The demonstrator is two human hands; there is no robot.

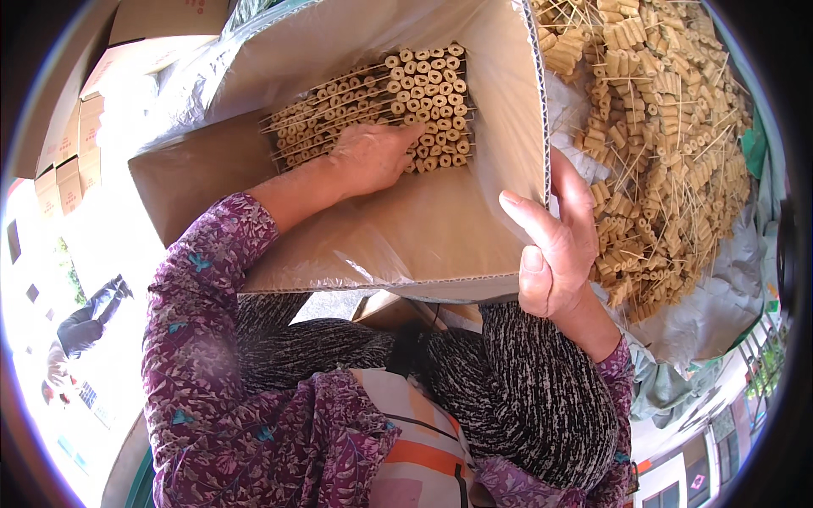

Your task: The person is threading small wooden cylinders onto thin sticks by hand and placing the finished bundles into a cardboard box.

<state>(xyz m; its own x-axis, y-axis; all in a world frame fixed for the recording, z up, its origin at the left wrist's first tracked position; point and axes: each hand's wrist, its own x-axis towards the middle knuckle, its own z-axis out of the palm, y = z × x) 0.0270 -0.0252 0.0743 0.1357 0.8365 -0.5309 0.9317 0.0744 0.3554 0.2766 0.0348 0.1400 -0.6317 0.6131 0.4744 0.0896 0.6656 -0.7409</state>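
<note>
A cardboard box (373, 245) lined with clear plastic lies tilted in front of me. Inside it, skewers (432, 89) threaded with tan, ring-shaped pieces lie stacked in tight rows against the far wall. My left hand (373, 157) reaches in and presses on the near side of this stack, fingers bent and close together; the tips are partly hidden. At the right side of the box, my right hand (555, 241) grips the cardboard edge near the lower corner, its thumb side towards the opening and other fingers behind the wall.
A large heap of loose skewers (660, 169) lies right of the box on pale plastic sheeting (711, 296). More cardboard boxes (72, 161) stand at far left. My knees, in black-and-white patterned trousers (542, 398), are just below the box.
</note>
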